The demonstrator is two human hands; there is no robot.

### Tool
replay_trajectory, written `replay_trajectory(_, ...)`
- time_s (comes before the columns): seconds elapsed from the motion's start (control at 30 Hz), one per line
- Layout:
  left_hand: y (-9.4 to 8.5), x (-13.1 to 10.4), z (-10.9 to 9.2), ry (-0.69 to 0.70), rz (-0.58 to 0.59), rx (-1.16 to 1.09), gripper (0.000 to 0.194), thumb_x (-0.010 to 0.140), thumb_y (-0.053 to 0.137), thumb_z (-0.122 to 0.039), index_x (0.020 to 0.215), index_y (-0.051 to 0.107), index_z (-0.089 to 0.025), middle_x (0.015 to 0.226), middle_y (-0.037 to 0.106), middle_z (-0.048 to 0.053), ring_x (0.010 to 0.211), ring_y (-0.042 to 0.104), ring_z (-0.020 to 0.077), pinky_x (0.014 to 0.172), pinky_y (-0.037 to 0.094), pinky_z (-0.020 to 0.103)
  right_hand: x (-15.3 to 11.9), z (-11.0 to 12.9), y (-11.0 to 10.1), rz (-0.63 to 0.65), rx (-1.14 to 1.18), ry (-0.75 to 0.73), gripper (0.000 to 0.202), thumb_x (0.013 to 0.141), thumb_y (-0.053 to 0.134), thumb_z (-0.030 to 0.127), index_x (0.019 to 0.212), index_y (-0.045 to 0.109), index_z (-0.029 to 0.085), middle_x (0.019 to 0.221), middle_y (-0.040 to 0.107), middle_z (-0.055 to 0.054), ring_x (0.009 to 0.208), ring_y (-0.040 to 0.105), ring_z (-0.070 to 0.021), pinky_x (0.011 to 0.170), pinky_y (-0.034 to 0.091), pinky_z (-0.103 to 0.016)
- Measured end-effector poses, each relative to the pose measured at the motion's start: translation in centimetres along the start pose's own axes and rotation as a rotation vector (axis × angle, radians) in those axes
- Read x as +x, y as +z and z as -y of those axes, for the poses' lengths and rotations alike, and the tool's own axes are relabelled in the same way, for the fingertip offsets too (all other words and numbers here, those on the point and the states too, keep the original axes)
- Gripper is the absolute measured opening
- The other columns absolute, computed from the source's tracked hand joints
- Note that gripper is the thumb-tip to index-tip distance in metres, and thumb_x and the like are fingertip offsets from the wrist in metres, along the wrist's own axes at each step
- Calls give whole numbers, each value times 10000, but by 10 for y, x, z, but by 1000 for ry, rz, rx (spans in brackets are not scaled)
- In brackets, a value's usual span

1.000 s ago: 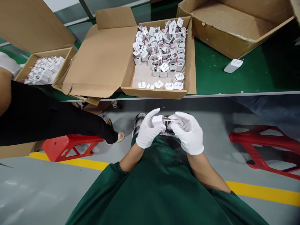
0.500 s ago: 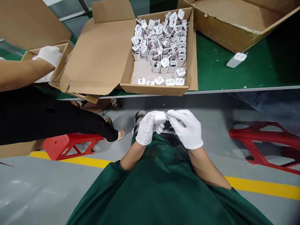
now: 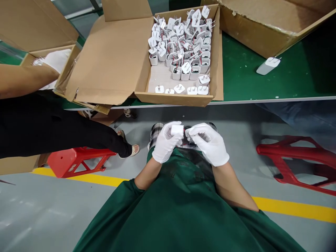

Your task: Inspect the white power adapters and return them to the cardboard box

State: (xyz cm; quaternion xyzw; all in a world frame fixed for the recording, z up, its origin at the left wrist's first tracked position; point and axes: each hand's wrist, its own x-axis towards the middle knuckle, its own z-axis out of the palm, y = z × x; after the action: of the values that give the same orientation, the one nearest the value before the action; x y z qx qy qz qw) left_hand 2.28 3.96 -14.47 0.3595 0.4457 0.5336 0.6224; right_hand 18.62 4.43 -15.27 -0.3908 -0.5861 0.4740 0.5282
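Note:
In a white glove, my left hand [image 3: 167,142] is closed around a white plug adapter housing [image 3: 177,130], held over my lap. My gloved right hand [image 3: 208,142] pinches a small white piece, apparently the plug cap [image 3: 187,132], just right of the housing. A trace of red wire shows between the two pieces; the cap's pins are hidden by my fingers. Ahead on the bench, an open cardboard box [image 3: 173,99] holds many white adapters [image 3: 181,49], several with caps hanging on wires and a row standing along its near side.
A closed-looking white adapter [image 3: 268,65] lies on the green bench [image 3: 241,82] at right, below another carton [image 3: 252,31]. At left a co-worker's gloved hand [image 3: 57,61] reaches into a smaller box [image 3: 75,57]. Red stools [image 3: 78,161] stand on both sides.
The housing has turned slightly in my left hand, and a gap with red wire now shows between it and the cap in my right hand. The view shifted a little.

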Motion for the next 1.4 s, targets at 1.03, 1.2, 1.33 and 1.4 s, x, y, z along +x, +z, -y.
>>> replay_trajectory(1.03, 3, -16, 13, 202, 68, 73, 526, 823, 667, -579, 1201, 570, -227, 1068, 657, 73, 860, 638, 189, 740, 544, 314, -14, 7, 34, -279, -279, -68, 125, 906, 651, 343, 865, 690, 232, 758, 693, 3, 620, 632, -127, 581, 521, -263)
replay_trajectory(1.2, 11, -16, 14, 166, -126, 168, 537, 884, 465, -711, 1006, 634, -216, 923, 625, 53, 597, 541, 120, 530, 462, 266, -11, 10, 34, -206, -352, 36, 282, 920, 598, 473, 801, 647, 222, 673, 669, 8, 566, 596, -126, 548, 483, -257)
replay_trajectory(1.33, 19, -14, 6, 185, -227, 184, 525, 867, 499, -713, 865, 630, -205, 876, 637, 59, 748, 611, 177, 665, 529, 304, -6, 6, 30, -150, -548, -116, 317, 962, 518, 472, 800, 606, 214, 617, 616, 22, 516, 536, -107, 520, 409, -246)
replay_trajectory(1.4, 22, -14, 2, 191, -241, 195, 509, 876, 508, -691, 804, 626, -202, 823, 636, 54, 731, 606, 177, 673, 532, 313, -3, 3, 28, -104, -636, -270, 333, 988, 469, 418, 751, 581, 212, 618, 594, 17, 513, 504, -103, 526, 374, -252)
